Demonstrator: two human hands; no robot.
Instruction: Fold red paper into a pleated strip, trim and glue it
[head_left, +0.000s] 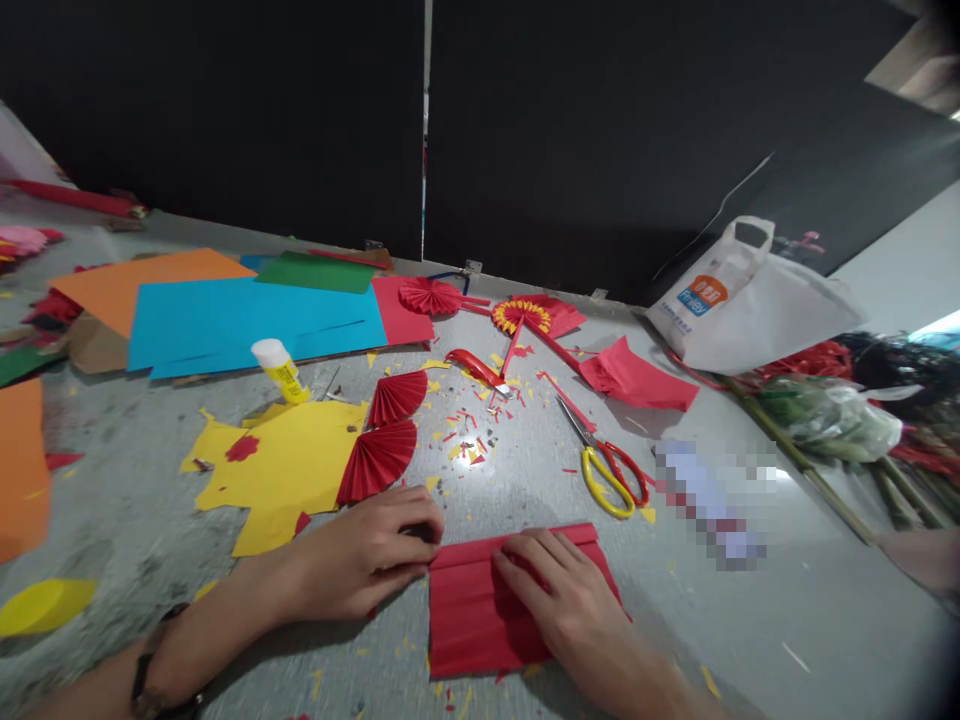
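Note:
A sheet of red paper (480,625) lies in front of me, with a narrow folded strip along its far edge. At the upper left corner of this sheet my left hand (375,555) is closed, its fingertips pinching the end of the fold. My right hand (559,600) rests on the sheet with bent fingers close together, holding down the folded strip; its thumb is partly hidden. Left of the sheet is a yellow paper cut-out (292,455) with a red patch. Two pleated red paper fans (379,462) lie at its right side.
Scissors (604,470) with yellow and red handles lie beyond my right hand. A red utility knife (476,370), a glue stick (281,370) and paper scraps are farther back. Blue card (247,320) is at the left; a white bag (742,300) stands at the right.

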